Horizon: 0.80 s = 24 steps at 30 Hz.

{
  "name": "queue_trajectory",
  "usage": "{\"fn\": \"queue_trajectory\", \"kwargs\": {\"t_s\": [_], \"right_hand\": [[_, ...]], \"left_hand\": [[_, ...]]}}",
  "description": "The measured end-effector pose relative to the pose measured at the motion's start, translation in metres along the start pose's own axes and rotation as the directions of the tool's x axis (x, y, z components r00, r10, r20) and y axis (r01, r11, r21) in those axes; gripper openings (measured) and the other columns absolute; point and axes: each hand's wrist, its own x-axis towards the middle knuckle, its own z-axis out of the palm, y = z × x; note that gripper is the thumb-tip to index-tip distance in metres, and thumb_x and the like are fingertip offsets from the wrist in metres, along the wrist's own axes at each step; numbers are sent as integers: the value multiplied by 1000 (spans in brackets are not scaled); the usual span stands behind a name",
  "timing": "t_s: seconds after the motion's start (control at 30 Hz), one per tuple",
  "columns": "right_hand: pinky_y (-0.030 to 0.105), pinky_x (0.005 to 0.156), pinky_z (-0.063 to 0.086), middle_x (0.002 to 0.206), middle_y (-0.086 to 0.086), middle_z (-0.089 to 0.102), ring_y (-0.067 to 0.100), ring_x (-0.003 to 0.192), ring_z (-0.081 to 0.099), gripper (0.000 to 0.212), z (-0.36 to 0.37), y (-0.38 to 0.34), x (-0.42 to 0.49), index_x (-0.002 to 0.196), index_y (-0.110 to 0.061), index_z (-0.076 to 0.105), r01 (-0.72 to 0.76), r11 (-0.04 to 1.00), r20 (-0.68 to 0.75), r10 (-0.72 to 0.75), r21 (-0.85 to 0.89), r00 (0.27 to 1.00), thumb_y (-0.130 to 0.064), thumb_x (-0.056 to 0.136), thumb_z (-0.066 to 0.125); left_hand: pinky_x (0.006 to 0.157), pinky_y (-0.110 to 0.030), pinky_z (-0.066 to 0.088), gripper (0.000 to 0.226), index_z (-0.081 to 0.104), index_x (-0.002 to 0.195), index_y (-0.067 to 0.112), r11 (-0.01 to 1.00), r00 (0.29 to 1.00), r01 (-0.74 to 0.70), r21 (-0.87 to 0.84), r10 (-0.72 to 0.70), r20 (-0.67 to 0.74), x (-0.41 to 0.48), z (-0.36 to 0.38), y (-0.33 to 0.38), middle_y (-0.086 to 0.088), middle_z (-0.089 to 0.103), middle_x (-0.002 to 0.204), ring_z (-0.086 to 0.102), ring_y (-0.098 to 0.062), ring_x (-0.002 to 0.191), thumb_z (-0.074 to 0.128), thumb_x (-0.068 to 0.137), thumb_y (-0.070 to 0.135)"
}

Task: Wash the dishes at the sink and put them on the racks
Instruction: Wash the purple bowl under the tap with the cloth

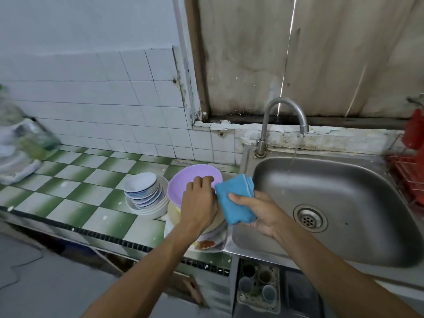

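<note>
The left hand [199, 203] has its fingers curled over the near rim of a purple plate [183, 182] and grips it. The plate is tipped up toward the wall and sits on top of the pile just left of the sink [321, 162]. The right hand [259, 214] is over the sink's left edge, with thumb and fingers closed around a folded blue cloth [234, 203]. The cloth's upper corner is touching or almost touching the plate's right rim. I can't tell which.

Two hands, one purple plate, one cloth. Under the purple plate lie a cream plate [173, 212] and, at the bottom, a white plate [206, 245] smeared with red sauce, its edge hanging over the sink's left lip. That makes three plates in this pile.

Further left of the sink a second stack [142, 189] stands on the green-and-white checked counter [80, 180]. It has small white bowls with blue rims nested at a slant on wider white dishes. The rims crowd too closely for a sure count.

At the back of the sink one curved faucet [284, 115] lets a thin stream of water [292, 164] fall into the basin, above and left of the single drain [309, 218]. A red wire rack [410, 175] is against the sink's right side. Below the sink's front edge sits a tray [257, 301] with four cups. Far left of the sink are some clear plastic bags [20, 143].
</note>
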Motion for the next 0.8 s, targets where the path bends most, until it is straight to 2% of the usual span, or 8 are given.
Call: {"fn": "queue_trajectory", "kwargs": {"t_s": [0.1,0.17,0.23,0.33,0.47,0.6,0.7,0.8], "right_hand": [[37,54,61,93,15,74,27,75,73,26,7,3,6,112,0,66,-9,997,-112,17,74,994,-1,87,72],[38,52,61,95,17,72,30,79,71,19,7,4,8,110,-3,64,-31,991,-142,50,132,989,0,91,67],[40,50,60,99,19,72,32,82,70,18,7,5,9,111,-4,62,-56,985,-150,80,160,985,0,93,63],[42,53,61,109,21,71,35,89,70,32,3,10,11,124,-4,59,-74,988,-143,94,137,985,-1,92,63],[41,54,60,115,23,69,36,92,70,39,-6,14,12,130,-2,56,-46,989,-184,71,138,980,1,92,62],[46,56,61,118,22,68,37,94,68,37,-12,14,17,130,-8,56,28,977,-276,32,211,961,0,94,60],[42,57,59,118,20,68,35,93,68,39,-25,12,13,131,-11,56,120,962,-391,-15,245,920,-2,94,61],[46,66,59,119,17,67,35,97,66,41,-45,10,7,131,-14,56,185,950,-502,-35,252,864,-4,92,63]], "left_hand": [[88,-43,44,57,46,140,10,974,987,-72,214,39,154,-7,-7,-29,-12,58,128,55,-38,112,51,97,46],[91,-40,44,52,47,136,13,924,959,-157,348,57,279,-12,-10,-39,-8,62,126,59,-34,114,52,96,46],[88,-38,46,34,52,129,13,863,932,-258,434,103,348,-14,-14,-46,-7,66,122,63,-33,110,51,99,28],[86,-39,47,37,50,132,15,797,913,-346,494,165,373,-7,-20,-49,-7,68,119,66,-33,109,46,96,6],[92,-44,44,44,49,136,17,739,885,-450,501,295,359,-11,-27,-41,-9,65,121,63,-36,111,54,92,7],[74,-40,47,28,66,111,19,681,845,-535,500,439,306,-3,-40,-28,-6,72,93,68,-34,83,64,83,21],[74,-41,45,25,65,108,17,711,794,-608,352,537,285,3,-40,-7,-7,70,92,65,-35,82,59,85,26],[61,-34,43,26,65,89,18,707,768,-640,301,571,290,7,-36,19,-4,68,74,62,-30,62,63,67,32]]}}
